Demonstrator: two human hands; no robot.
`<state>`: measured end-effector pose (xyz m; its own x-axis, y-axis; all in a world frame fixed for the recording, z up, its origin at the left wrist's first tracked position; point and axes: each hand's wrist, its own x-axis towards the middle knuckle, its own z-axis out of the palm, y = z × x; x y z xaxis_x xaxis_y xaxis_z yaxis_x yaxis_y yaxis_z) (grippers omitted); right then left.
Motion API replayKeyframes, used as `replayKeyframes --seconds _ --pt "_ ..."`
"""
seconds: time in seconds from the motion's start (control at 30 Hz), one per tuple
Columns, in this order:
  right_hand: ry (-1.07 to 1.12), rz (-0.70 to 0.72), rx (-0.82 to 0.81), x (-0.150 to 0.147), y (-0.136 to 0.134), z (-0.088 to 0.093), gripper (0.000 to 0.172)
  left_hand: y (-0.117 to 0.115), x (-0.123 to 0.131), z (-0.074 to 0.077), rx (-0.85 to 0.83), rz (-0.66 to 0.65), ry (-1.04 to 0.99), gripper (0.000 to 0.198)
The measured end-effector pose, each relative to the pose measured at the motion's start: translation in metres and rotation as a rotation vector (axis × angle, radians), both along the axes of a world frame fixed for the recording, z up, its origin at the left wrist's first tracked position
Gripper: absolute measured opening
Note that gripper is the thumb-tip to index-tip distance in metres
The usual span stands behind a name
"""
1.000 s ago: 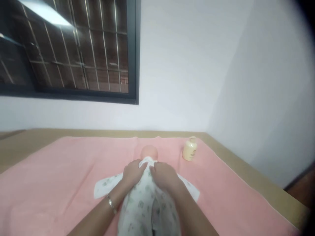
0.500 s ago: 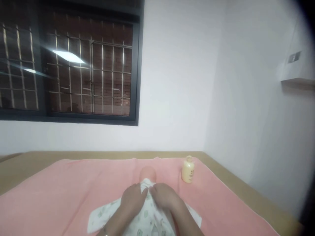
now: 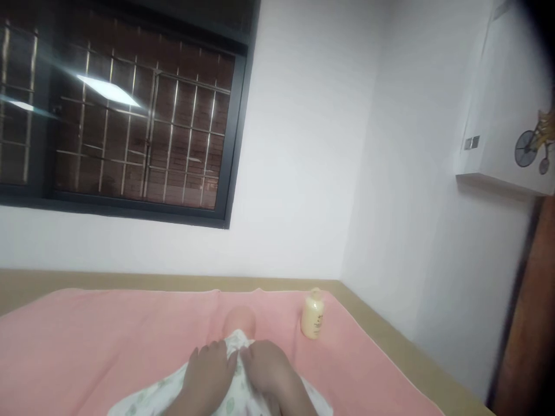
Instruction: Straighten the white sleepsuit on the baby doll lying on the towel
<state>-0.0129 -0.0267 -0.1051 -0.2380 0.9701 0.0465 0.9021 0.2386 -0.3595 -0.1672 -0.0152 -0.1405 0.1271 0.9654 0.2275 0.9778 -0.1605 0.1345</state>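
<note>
A white baby garment (image 3: 236,393) with a pale green print lies on a small figure. Beyond its neckline shows the figure's smooth, round head (image 3: 240,322); I cannot tell whether it is a doll. My left hand (image 3: 210,370) is closed at the left side of the neckline, thumb against the cloth. From the right, my right hand (image 3: 269,367) pinches the opposite edge, so the two thumbs nearly meet. The body under the cloth is mostly hidden by the garment and my forearms.
A pink mat (image 3: 130,323) covers most of a tan table (image 3: 173,279). To the right of the head stands a cream bottle (image 3: 313,316). Behind are a white wall and a barred window (image 3: 143,127). A white box (image 3: 498,127) hangs on the right wall.
The camera view has turned right and tilted, bringing more of the wall box into sight. Both hands keep their hold at the neckline, with little visible movement against the garment.
</note>
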Motion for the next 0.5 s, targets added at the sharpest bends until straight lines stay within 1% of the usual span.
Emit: replayKeyframes --seconds 0.1,0.23,0.3,0.37,0.43,0.5 --pt "0.019 -0.015 0.018 -0.003 0.003 -0.003 0.058 0.001 0.001 0.0 0.007 0.001 0.012 0.05" --pt "0.156 0.04 0.011 0.008 0.022 -0.018 0.059 -0.006 0.008 0.002 0.021 0.025 0.099 0.045" --pt "0.221 0.039 -0.019 0.014 0.027 -0.021 0.061 -0.011 0.012 0.004 0.046 0.029 0.135 0.045" --pt "0.231 0.036 -0.033 0.017 0.026 -0.02 0.062 -0.013 0.014 0.004 0.071 0.026 0.15 0.044" --pt "0.167 0.053 -0.009 0.015 0.019 -0.015 0.064 -0.011 0.013 0.003 0.072 0.029 0.131 0.043" --pt "0.08 0.061 0.015 0.009 0.009 -0.009 0.065 -0.003 0.006 0.0 0.042 0.026 0.054 0.045"
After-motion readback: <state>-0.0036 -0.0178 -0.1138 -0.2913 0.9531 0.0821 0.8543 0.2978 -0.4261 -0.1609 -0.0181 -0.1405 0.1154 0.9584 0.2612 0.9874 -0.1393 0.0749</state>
